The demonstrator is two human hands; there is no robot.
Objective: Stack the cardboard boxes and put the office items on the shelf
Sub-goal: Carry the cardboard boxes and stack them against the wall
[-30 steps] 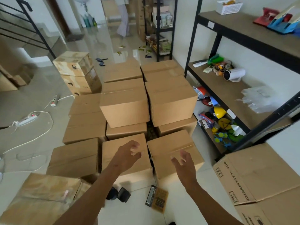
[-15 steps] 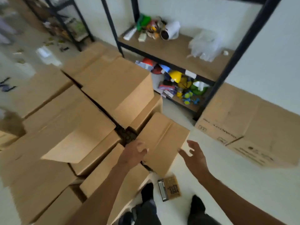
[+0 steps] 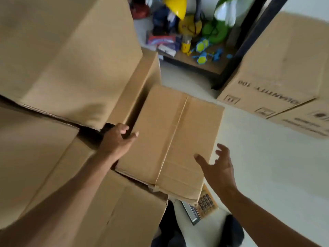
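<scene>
A taped cardboard box (image 3: 170, 139) sits at the centre of view on top of other boxes, its taped seam running from twelve towards six o'clock. The left hand (image 3: 117, 139) is at its nine o'clock edge, fingers curled down into the gap beside a taller box (image 3: 71, 56), thumb lying on the top face. The right hand (image 3: 219, 168) hovers at the box's four o'clock corner, its grip spread wide and holding nothing. At one o'clock a low shelf (image 3: 204, 65) carries blurred, colourful office items (image 3: 188, 31). At two o'clock stands a printed carton (image 3: 277, 68).
</scene>
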